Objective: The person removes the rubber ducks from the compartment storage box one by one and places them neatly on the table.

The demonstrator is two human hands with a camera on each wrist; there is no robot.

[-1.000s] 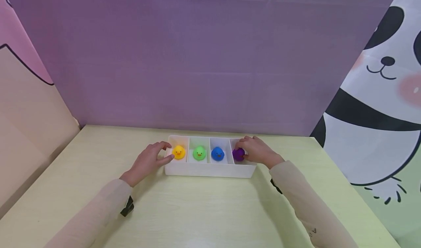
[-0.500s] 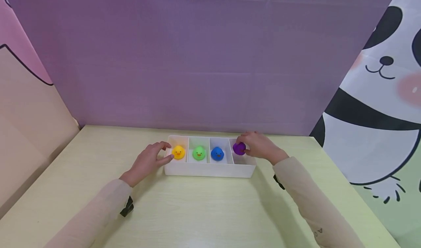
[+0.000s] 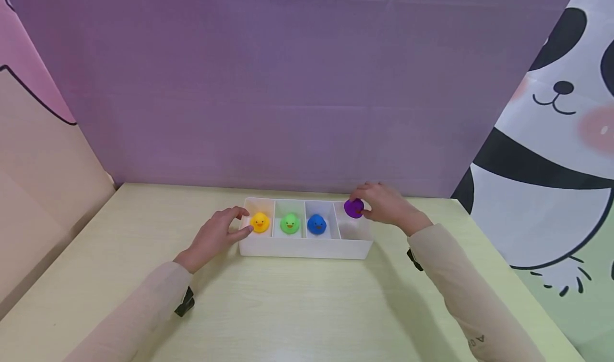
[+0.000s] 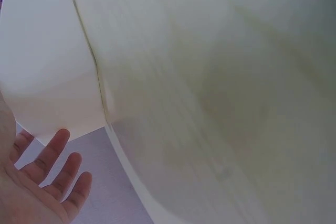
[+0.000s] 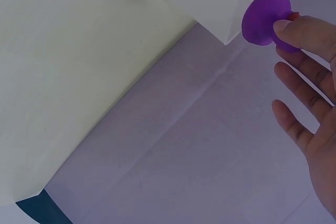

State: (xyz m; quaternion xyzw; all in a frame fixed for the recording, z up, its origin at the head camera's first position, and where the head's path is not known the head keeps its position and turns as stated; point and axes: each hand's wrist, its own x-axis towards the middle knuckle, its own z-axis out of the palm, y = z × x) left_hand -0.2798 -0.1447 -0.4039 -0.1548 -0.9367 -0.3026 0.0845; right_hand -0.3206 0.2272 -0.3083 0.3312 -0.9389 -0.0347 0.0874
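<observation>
A white box [image 3: 302,249] with several compartments in a row stands on the table. My right hand [image 3: 384,204] pinches a purple toy duck [image 3: 353,208] between thumb and fingers, above the back of the rightmost compartment. In the right wrist view the thumb presses the purple duck [image 5: 262,19], its round base facing the camera, while the other fingers spread loosely. My left hand [image 3: 218,235] is at the box's left end, thumb and fingers at its rim; whether it presses there I cannot tell. A yellow duck [image 3: 260,222], a green duck [image 3: 290,223] and a blue duck [image 3: 317,224] each sit in a compartment.
The pale wooden table [image 3: 288,303] runs back to a purple cloth wall [image 3: 297,95]. A panda-printed panel [image 3: 551,191] borders the right side, and a pink and beige panel [image 3: 38,181] the left.
My right hand has lifted the purple duck out of the rightmost compartment, moving up and slightly right. The left hand and the box have stayed where they were.
</observation>
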